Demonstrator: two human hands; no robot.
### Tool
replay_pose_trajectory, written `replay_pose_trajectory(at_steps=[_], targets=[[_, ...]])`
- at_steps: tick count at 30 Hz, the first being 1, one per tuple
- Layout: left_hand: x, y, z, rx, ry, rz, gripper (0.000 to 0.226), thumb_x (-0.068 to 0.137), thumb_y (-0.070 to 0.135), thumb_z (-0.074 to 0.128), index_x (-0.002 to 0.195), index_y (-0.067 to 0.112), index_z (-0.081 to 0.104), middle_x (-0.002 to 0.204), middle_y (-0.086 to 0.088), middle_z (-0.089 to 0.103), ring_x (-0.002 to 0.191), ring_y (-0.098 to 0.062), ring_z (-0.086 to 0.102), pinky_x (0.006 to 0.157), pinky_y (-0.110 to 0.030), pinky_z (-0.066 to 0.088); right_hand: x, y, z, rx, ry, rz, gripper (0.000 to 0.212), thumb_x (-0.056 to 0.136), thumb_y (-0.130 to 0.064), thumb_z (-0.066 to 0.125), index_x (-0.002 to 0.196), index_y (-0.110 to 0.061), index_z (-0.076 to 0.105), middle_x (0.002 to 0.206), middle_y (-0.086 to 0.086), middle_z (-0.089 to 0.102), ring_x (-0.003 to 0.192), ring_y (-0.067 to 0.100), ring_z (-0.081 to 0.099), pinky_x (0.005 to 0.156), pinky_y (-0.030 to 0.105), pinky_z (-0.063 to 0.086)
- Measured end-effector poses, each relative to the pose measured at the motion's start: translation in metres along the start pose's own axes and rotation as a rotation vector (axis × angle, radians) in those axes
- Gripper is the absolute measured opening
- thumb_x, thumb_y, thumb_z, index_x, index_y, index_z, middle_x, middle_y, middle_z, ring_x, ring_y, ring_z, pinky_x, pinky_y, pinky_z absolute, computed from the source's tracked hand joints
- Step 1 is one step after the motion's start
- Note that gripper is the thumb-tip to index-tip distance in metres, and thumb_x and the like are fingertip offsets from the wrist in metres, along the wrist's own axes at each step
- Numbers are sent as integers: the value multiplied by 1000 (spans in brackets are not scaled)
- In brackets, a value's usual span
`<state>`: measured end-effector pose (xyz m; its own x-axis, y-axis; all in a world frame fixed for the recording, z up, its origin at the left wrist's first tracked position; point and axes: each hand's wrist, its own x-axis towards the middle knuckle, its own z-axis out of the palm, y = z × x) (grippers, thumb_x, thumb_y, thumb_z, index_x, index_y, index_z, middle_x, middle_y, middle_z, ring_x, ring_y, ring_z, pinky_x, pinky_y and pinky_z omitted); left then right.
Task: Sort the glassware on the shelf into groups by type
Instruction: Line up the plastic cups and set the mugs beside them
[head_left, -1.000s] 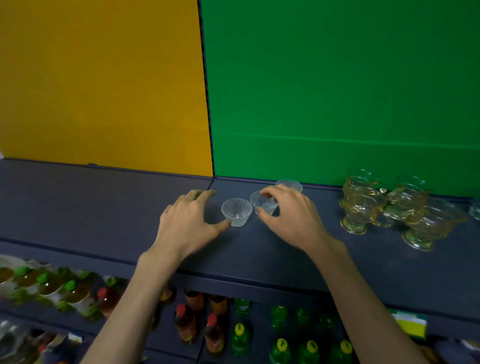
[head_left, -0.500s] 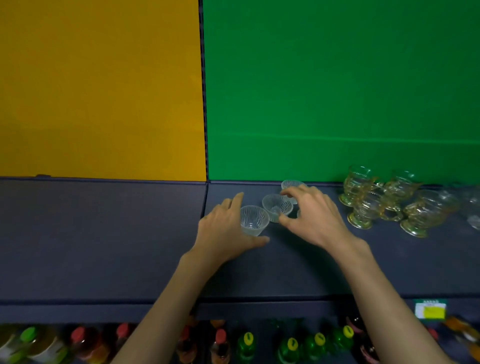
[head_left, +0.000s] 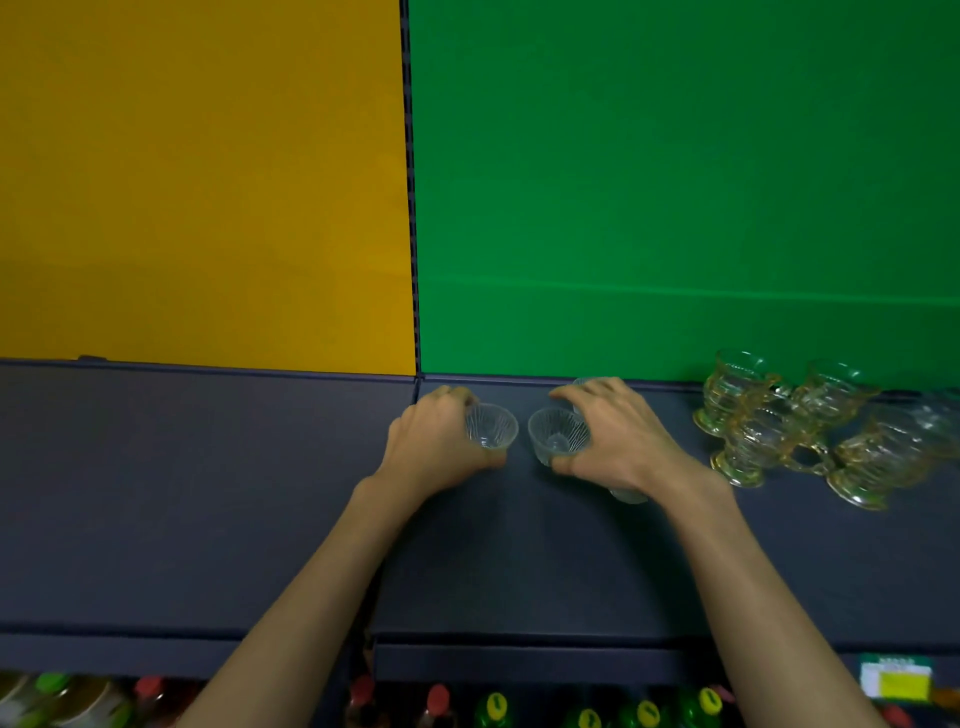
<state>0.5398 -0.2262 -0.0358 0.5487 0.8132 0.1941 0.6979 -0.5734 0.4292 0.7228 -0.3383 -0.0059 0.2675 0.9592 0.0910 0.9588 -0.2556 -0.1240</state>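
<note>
I am gripping one small ribbed glass cup (head_left: 491, 427) in my left hand (head_left: 436, 447) and another (head_left: 558, 435) in my right hand (head_left: 618, 441), holding these light, fragile, slippery cups by their sides.

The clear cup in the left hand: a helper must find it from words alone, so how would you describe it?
Find the seam where the yellow panel meets the green panel; just right of it on the dark shelf, the left hand wraps a small clear ribbed cup. It is the leftmost glass, colourless and handle-free, unlike the amber footed cups far right.
</note>
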Motion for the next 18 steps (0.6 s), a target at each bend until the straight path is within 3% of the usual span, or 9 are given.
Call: replay_pose_trajectory(at_steps=[6, 18], targets=[[25, -3, 1, -36, 0, -37, 76, 63, 58, 79, 129, 25, 58, 126, 2, 61, 114, -23, 58, 92, -40, 51, 11, 2, -2, -10, -71, -24, 91, 70, -53, 74, 149, -26, 39, 147, 2, 48, 140, 23, 32, 117, 39, 25], [43, -19, 5, -66, 38, -55, 77, 62, 61, 81, 126, 25, 59, 119, 4, 63, 107, -19, 59, 86, -37, 53, 38, -7, -7, 83, 11, 6, 84, 62, -49, 80, 137, -20, 55, 131, 2, 63, 118, 25, 57, 96, 39, 50]])
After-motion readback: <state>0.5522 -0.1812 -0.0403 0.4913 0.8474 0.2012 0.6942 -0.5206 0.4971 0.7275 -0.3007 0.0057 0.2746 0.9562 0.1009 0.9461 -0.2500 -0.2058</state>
